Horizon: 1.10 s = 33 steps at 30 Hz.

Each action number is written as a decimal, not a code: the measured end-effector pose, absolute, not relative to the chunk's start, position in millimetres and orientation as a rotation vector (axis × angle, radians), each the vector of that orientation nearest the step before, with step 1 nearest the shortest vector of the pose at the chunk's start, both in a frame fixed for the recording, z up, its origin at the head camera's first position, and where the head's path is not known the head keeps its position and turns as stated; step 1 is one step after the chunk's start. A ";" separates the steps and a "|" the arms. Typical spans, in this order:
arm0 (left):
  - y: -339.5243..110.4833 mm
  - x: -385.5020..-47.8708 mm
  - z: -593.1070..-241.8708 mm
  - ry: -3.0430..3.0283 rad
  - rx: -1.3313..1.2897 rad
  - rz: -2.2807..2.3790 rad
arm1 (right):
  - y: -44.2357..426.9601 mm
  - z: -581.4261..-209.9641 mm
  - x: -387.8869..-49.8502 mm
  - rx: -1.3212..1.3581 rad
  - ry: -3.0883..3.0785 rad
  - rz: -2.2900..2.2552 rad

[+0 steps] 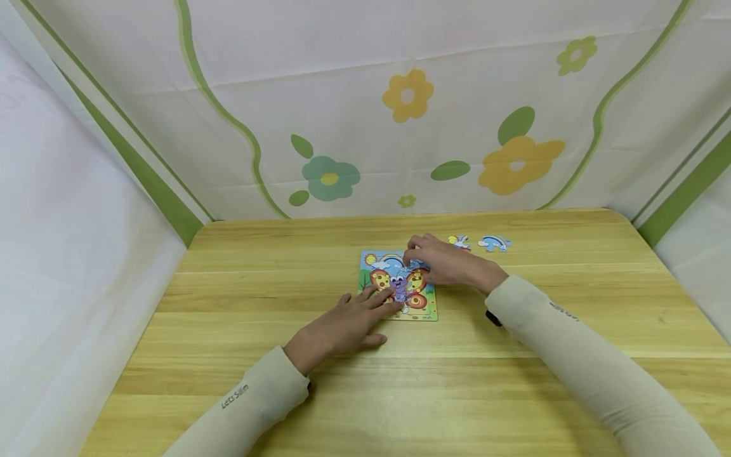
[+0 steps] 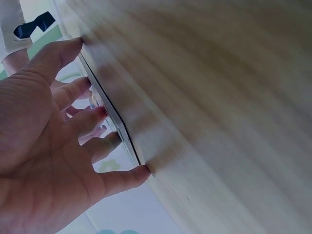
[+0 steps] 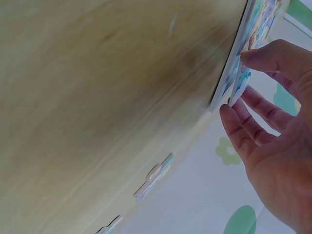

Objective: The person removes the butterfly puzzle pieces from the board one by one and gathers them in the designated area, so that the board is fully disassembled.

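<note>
A square butterfly puzzle board (image 1: 432, 312) lies flat on the wooden table. My left hand (image 1: 346, 327) rests with spread fingers on its lower left part; in the left wrist view the same hand (image 2: 58, 126) has its fingertips along the board's edge (image 2: 117, 119). At the board's upper right is my right hand (image 1: 448, 261). The right wrist view shows that hand (image 3: 278, 117) pinching a thin blue puzzle piece (image 3: 240, 84) between thumb and fingers, tilted against the board's surface (image 3: 229, 73). How much of the slot under it shows is hidden by the hand.
Two loose pieces lie beyond my right hand near the table's back edge: a yellow, blue and red one (image 1: 459, 242) and a rainbow one (image 1: 494, 243). A white curtain with printed flowers (image 1: 408, 95) hangs behind the wooden table (image 1: 257, 273) and at its sides.
</note>
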<state>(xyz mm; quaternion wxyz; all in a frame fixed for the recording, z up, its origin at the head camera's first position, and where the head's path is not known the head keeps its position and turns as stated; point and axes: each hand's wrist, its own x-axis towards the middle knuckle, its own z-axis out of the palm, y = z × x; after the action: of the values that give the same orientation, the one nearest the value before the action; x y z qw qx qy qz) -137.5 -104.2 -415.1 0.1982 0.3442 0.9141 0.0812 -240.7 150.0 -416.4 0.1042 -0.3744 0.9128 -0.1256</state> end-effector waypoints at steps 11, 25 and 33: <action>-104.8 -137.7 -415.8 2.550 0.958 0.241 | 152.7 -418.1 -243.1 -1.093 2.687 -0.381; -104.5 -138.3 -417.0 2.548 0.961 0.244 | 160.1 -418.4 -242.1 -1.117 2.712 -0.473; -104.4 -138.8 -417.0 2.557 0.959 0.237 | 170.8 -410.9 -242.0 -1.138 2.760 -0.490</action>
<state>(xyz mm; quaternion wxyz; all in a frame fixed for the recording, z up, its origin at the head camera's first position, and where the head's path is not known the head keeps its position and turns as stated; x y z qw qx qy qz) -138.8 -104.4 -417.0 0.1991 0.3428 0.9142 0.0848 -242.0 170.8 -410.9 0.0579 -0.3756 0.9107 -0.1618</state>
